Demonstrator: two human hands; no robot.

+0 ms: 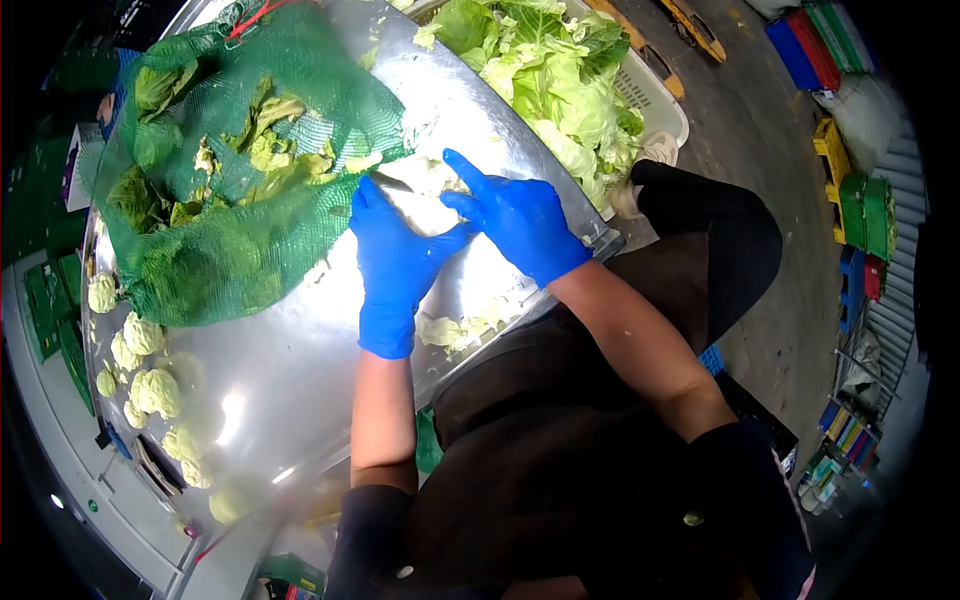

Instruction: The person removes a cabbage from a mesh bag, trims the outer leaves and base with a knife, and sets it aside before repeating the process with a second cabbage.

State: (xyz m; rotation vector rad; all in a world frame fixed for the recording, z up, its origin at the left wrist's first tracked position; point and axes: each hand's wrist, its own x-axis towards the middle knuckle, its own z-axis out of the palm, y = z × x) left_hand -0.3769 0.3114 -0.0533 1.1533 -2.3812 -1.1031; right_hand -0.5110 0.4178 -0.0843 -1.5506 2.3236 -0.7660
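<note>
Blue gloves cover both hands. My left hand (390, 255) is closed at the left side of a pale vegetable piece (422, 208), fingers together, thumb reaching right. On the piece's right edge is my right hand (520, 220), its index finger stretched toward the upper left and its other fingers bent. Glare washes out the piece's outline. A thin dark shape near my left fingertips is too small to name. A green mesh bag (240, 200) with leafy vegetables lies left of my hands. Pale leaf scraps (462, 330) lie near the metal table's edge.
Several pale vegetable heads (155, 392) line the far left of the metal table (290, 385). Beyond its right edge stands a light crate (665, 100) heaped with green leaves (565, 90). Coloured crates (866, 215) are stacked at the far right.
</note>
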